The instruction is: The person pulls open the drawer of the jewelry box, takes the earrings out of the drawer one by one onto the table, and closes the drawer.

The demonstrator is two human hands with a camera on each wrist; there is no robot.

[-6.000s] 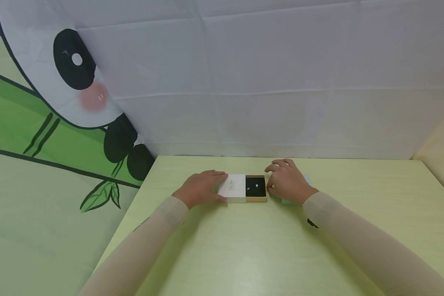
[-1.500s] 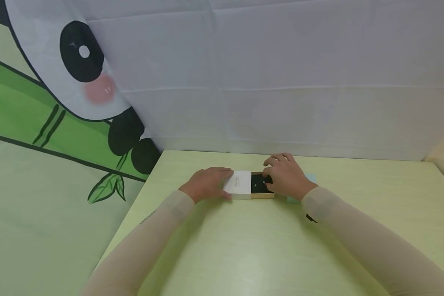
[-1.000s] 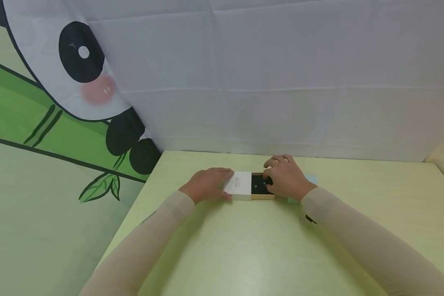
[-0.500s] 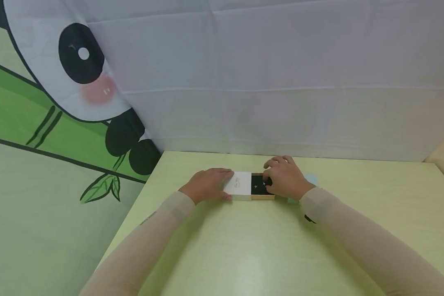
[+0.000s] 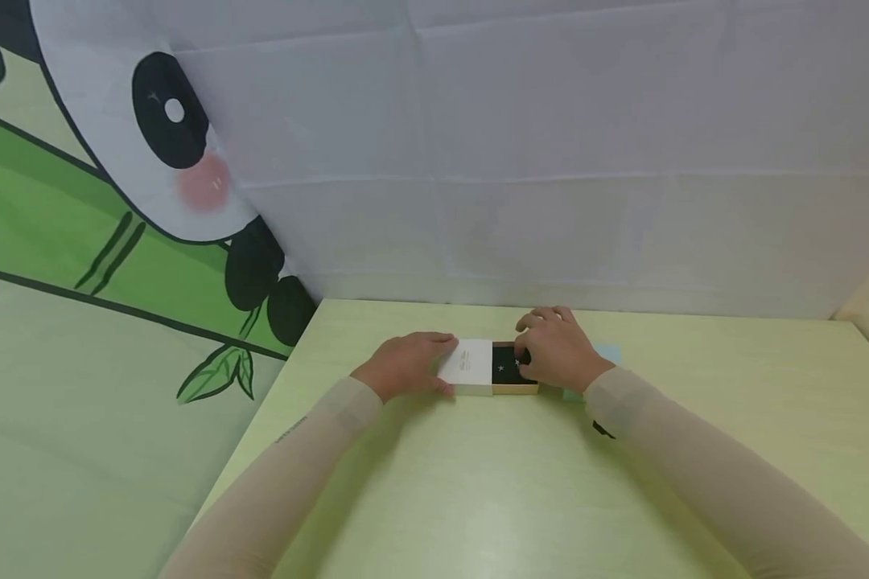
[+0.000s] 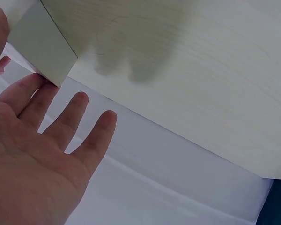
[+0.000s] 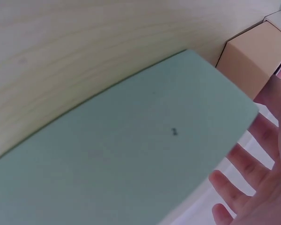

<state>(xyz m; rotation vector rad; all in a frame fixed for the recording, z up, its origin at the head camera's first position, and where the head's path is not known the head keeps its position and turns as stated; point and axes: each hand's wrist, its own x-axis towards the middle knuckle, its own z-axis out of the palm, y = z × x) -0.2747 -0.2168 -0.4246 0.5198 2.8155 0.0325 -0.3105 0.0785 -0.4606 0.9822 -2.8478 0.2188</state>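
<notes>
My left hand (image 5: 405, 366) grips the left end of a white box sleeve (image 5: 472, 367) printed with small text. The left wrist view shows that sleeve (image 6: 44, 44) between thumb and forefinger, the other fingers spread. A kraft-brown drawer (image 5: 514, 389) sticks out of the sleeve to the right. On its black insert (image 5: 505, 354) are two small star earrings (image 5: 500, 368). My right hand (image 5: 561, 350) has its thumb and forefinger bent over the insert's right end, beside the right star. Whether they pinch anything is hidden. In the right wrist view the drawer's end (image 7: 253, 61) shows beyond the fingers.
A pale green flat piece (image 5: 608, 352) lies partly under my right hand and wrist; it fills much of the right wrist view (image 7: 131, 140). The pale wood table (image 5: 449, 498) ends at a white cloth backdrop (image 5: 536, 225) with a panda print on the left.
Since six seconds ago, my right hand has gone from beside the drawer's end to over the insert. Over the last second and a half both hands and the box have stayed nearly still.
</notes>
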